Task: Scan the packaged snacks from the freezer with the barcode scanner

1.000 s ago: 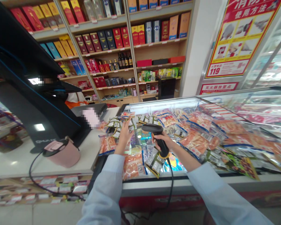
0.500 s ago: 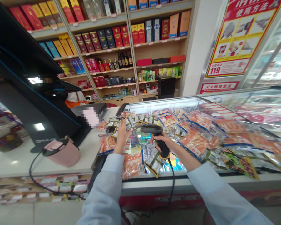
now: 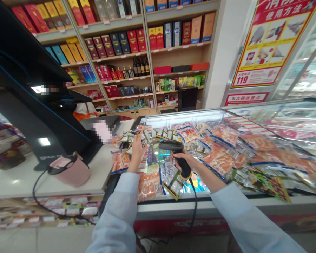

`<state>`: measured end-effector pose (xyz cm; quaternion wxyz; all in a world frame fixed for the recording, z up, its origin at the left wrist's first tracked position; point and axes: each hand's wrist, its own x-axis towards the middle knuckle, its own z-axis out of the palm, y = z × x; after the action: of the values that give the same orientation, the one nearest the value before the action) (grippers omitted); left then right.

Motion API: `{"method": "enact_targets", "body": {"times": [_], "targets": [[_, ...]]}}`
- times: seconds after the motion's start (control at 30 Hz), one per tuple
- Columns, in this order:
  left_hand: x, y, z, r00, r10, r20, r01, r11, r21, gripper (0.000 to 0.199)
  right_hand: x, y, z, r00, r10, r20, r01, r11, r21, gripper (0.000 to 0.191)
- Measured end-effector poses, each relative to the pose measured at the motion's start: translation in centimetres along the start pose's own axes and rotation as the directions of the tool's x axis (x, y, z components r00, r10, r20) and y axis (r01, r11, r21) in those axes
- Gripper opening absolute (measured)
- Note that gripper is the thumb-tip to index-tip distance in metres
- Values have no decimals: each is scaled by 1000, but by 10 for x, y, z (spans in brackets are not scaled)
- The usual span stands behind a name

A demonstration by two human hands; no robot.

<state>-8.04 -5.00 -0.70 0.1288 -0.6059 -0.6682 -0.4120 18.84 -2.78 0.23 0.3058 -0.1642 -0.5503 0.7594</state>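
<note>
My right hand [image 3: 185, 160] is wrapped round the handle of a black barcode scanner [image 3: 171, 145], its head pointing left and its cable hanging down over the case edge. Left of it, my left hand [image 3: 138, 150] grips a small silver-and-green snack packet [image 3: 145, 136] by its edge; part of the packet is hidden behind the fingers. Both hands are above a chest display case [image 3: 173, 206] full of bagged food. Below the scanner lies another silver-and-green packet [image 3: 173, 182], beside a clear bag of orange-brown snacks [image 3: 150, 185].
On the left, a white counter [image 3: 100, 177] carries a pink bucket-shaped bag [image 3: 72, 172] and a black checkout terminal [image 3: 60, 130]. More snack bags [image 3: 218, 158] are heaped to the right. Shelves of boxed bottles [image 3: 121, 44] stand behind, and a red-and-yellow poster [image 3: 272, 42] hangs at right.
</note>
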Motion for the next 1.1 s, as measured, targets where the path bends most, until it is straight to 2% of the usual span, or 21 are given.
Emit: {"method": "enact_targets", "body": {"times": [0.23, 0.43, 0.53, 0.63, 0.9, 1.1], "targets": [[0, 0, -1, 1000, 8, -5, -8, 1000, 1, 72, 4, -5, 1, 998, -17, 61, 14, 998, 58, 19], [-1, 2, -4, 1000, -24, -17, 25, 1000, 18, 71, 7, -3, -1, 998, -40, 42, 36, 995, 91, 22], [0, 6, -3, 1000, -20, 14, 21, 999, -30, 71, 3, -7, 3, 997, -23, 71, 17, 997, 75, 22], [4, 12, -4, 999, 16, 35, -13, 995, -96, 73, -1, -13, 6, 997, -62, 41, 58, 994, 95, 25], [22, 41, -22, 990, 128, 57, -112, 968, -226, 74, -33, -49, -1, 978, -203, -50, 207, 973, 99, 26], [29, 84, -23, 970, 199, 136, -128, 903, -409, 75, -67, -81, -17, 938, -268, -219, 289, 955, 71, 27]]}}
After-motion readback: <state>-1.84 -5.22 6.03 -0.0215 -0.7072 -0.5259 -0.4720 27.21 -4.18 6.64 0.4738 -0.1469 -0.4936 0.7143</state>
